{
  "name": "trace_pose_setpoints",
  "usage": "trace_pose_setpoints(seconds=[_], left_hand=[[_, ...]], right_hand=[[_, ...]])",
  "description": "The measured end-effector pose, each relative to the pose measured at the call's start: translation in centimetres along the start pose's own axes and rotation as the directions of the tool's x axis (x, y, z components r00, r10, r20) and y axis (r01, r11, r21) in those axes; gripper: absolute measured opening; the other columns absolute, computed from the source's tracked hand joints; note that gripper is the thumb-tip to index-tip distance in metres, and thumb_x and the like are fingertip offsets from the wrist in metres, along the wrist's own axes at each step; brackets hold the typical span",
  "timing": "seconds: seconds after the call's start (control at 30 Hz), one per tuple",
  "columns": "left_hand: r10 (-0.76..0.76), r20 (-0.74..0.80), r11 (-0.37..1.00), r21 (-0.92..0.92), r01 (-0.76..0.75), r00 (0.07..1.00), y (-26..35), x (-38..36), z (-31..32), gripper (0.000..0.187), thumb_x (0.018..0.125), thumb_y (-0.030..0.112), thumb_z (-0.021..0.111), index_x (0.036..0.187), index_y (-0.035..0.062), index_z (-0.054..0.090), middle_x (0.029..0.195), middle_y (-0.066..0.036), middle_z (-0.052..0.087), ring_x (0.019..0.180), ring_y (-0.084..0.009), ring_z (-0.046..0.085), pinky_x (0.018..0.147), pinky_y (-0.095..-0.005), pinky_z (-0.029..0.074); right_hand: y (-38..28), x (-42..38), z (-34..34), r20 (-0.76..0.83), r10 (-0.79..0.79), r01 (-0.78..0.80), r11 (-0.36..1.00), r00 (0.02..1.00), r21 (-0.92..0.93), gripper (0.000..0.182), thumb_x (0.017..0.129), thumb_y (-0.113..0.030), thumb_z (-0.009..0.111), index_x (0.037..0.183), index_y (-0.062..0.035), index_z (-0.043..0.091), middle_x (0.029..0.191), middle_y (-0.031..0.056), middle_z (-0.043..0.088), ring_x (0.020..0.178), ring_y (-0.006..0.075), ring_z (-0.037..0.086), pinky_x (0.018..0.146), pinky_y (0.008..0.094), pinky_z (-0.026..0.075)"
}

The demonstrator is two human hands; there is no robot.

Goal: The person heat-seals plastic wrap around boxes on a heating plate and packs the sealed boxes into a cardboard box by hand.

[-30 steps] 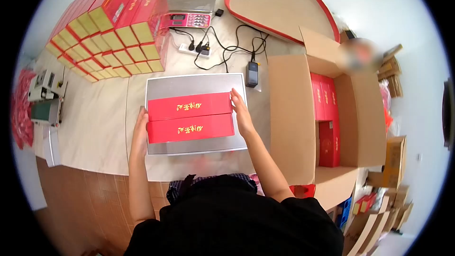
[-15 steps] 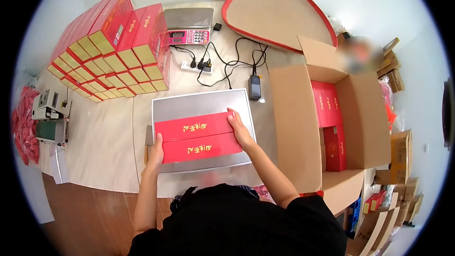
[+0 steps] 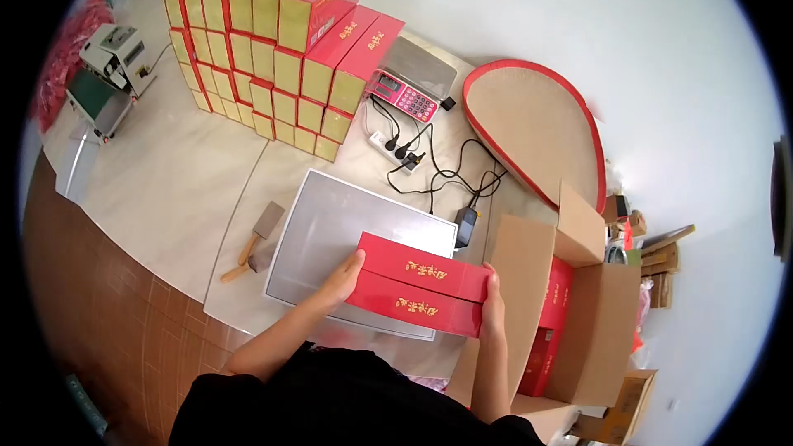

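Observation:
Two red boxes [image 3: 423, 268] with gold lettering lie side by side between my hands, above the lower right part of a silver panel [image 3: 330, 211] with a white frame. My left hand [image 3: 343, 279] is closed on their left end, and my right hand [image 3: 492, 306] grips their right end. Just right of my right hand stands an open cardboard carton [image 3: 519, 293]. Inside it are more red boxes [image 3: 555, 293], partly hidden by its flaps.
A tall stack of red and gold boxes [image 3: 285, 58] stands at the back left. Nearby are a pink-keyed scale [image 3: 405, 97], a power strip [image 3: 395, 151] with tangled cables, a power bank [image 3: 467, 227], a red-rimmed tray [image 3: 541, 124], a wooden-handled scraper [image 3: 263, 223] and a small machine [image 3: 107, 74].
My view has turned toward the right, so the stack and panel appear shifted and tilted. Both hands have carried the two red boxes rightward, closer to the carton.

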State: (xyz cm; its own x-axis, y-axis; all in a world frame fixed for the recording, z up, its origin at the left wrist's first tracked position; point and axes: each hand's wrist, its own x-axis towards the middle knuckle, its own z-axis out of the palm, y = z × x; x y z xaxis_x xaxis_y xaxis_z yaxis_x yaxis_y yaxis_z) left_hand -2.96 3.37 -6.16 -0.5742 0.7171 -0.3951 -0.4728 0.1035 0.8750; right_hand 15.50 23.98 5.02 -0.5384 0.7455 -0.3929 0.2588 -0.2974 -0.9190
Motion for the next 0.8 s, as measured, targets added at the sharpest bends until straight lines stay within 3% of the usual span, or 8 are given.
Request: trace_pose_setpoints(seconds=[0.03, 0.2, 0.3, 0.57, 0.67, 0.7, 0.73, 0.8], left_hand=[[0.064, 0.016, 0.997, 0.038, -0.065, 0.998, 0.0, 0.2, 0.5, 0.066, 0.100, 0.050, 0.027, 0.133, -0.0057, 0.043, 0.135, -0.017, 0.048, 0.126, -0.0253, 0.043, 0.108, -0.0329, 0.029], [0.040, -0.052, 0.992, 0.120, -0.034, 0.998, 1.4, 0.1, -2.4, 0.066, 0.100, 0.050, 0.028, 0.130, -0.0056, 0.047, 0.132, -0.017, 0.051, 0.124, -0.0248, 0.045, 0.106, -0.0332, 0.032], [0.057, -0.065, 0.987, 0.151, -0.047, 0.996, 3.3, -0.8, -5.0, 0.067, 0.100, 0.050, 0.028, 0.133, -0.0069, 0.042, 0.135, -0.017, 0.047, 0.126, -0.0235, 0.043, 0.106, -0.0322, 0.031], [0.078, -0.356, 0.942, 0.331, 0.047, 0.931, 8.6, -5.7, -10.3, 0.068, 0.099, 0.052, 0.027, 0.130, -0.0048, 0.048, 0.130, -0.016, 0.053, 0.122, -0.0228, 0.048, 0.103, -0.0320, 0.034], [0.022, -0.317, 0.987, 0.158, 0.030, 0.948, 5.8, -5.6, -16.0, 0.075, 0.096, 0.060, 0.026, 0.134, -0.0031, 0.043, 0.129, -0.016, 0.053, 0.121, -0.0213, 0.049, 0.103, -0.0319, 0.036], [0.012, -0.310, 0.982, 0.184, 0.047, 0.951, 6.4, -5.9, -16.1, 0.075, 0.096, 0.060, 0.026, 0.134, -0.0031, 0.043, 0.129, -0.016, 0.053, 0.121, -0.0213, 0.049, 0.103, -0.0319, 0.036], [-0.097, -0.317, 0.989, 0.076, 0.127, 0.943, 7.0, -6.4, -16.1, 0.076, 0.096, 0.060, 0.027, 0.135, -0.0028, 0.042, 0.130, -0.016, 0.052, 0.121, -0.0212, 0.049, 0.102, -0.0321, 0.036], [-0.123, -0.272, 0.992, -0.024, 0.121, 0.954, 6.2, -6.1, -17.1, 0.077, 0.094, 0.062, 0.028, 0.135, -0.0022, 0.041, 0.132, -0.016, 0.051, 0.120, -0.0204, 0.050, 0.100, -0.0334, 0.039]], right_hand=[[0.6, 0.5, -0.3, -0.012, -0.041, 0.040, 0.997, 0.999, -0.072, 0.056, 0.099, -0.047, 0.033, 0.138, -0.0067, 0.037, 0.133, 0.0126, 0.045, 0.122, 0.0217, 0.044, 0.105, 0.0347, 0.033], [1.4, 1.9, 1.8, 0.006, -0.130, 0.127, 0.960, 0.991, -0.249, 0.056, 0.099, -0.048, 0.031, 0.136, -0.0064, 0.039, 0.135, 0.0124, 0.043, 0.123, 0.0222, 0.042, 0.105, 0.0341, 0.031], [2.0, 2.4, 4.8, 0.068, -0.110, 0.119, 0.982, 0.992, -0.145, 0.056, 0.099, -0.048, 0.030, 0.136, -0.0065, 0.040, 0.134, 0.0131, 0.044, 0.123, 0.0219, 0.042, 0.105, 0.0340, 0.031], [6.7, 4.6, 13.2, 0.260, -0.058, 0.058, 0.998, 0.964, 0.007, 0.057, 0.100, -0.049, 0.027, 0.135, -0.0060, 0.039, 0.128, 0.0145, 0.046, 0.119, 0.0234, 0.043, 0.104, 0.0337, 0.031], [8.2, 4.8, 16.5, 0.281, -0.244, 0.300, 0.938, 0.928, -0.175, 0.055, 0.101, -0.044, 0.026, 0.130, 0.0001, 0.042, 0.131, 0.0194, 0.047, 0.122, 0.0294, 0.044, 0.104, 0.0358, 0.032], [7.4, 4.2, 17.3, 0.278, -0.275, 0.340, 0.915, 0.920, -0.219, 0.053, 0.101, -0.041, 0.027, 0.129, 0.0008, 0.044, 0.129, 0.0214, 0.049, 0.122, 0.0320, 0.046, 0.103, 0.0369, 0.033], [7.2, 4.0, 17.4, 0.257, -0.262, 0.316, 0.927, 0.930, -0.199, 0.053, 0.101, -0.041, 0.027, 0.129, 0.0008, 0.044, 0.129, 0.0214, 0.049, 0.122, 0.0320, 0.046, 0.103, 0.0369, 0.033], [7.1, 3.9, 17.8, 0.229, -0.306, 0.358, 0.903, 0.924, -0.237, 0.047, 0.102, -0.037, 0.029, 0.126, 0.0005, 0.045, 0.121, 0.0241, 0.054, 0.114, 0.0365, 0.052, 0.099, 0.0388, 0.038]])
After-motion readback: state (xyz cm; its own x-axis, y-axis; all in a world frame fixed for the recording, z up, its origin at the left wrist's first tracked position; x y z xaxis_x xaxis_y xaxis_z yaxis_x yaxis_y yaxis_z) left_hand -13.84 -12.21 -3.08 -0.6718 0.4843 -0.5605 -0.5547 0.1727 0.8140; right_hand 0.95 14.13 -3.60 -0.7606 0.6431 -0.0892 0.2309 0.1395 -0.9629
